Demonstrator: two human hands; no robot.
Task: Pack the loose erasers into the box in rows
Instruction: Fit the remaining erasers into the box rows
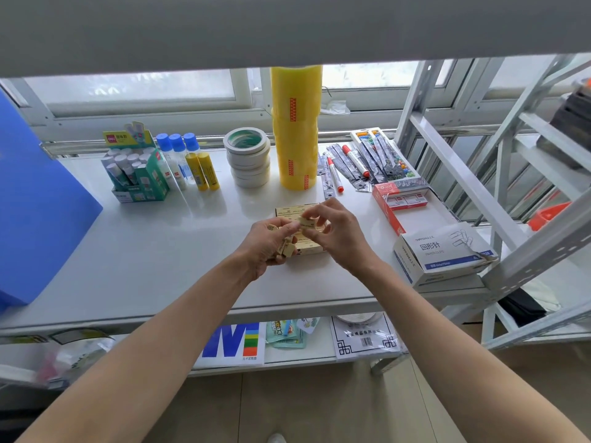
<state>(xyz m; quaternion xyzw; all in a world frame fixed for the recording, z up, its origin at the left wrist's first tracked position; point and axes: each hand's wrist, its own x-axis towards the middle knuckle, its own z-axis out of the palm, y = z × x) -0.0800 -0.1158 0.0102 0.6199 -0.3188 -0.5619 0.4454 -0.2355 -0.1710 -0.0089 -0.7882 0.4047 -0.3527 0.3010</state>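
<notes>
Eraser (307, 222) between right-hand fingers (315, 212) (above the box (289, 211)); others in left hand (271, 243)

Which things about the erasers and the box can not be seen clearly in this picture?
- Head view: the box interior, hidden by both hands; filled rows cannot be counted.
- How many erasers the left hand holds: its fingers cover them.
- Print on the eraser pinched by the right hand: too small.
</notes>
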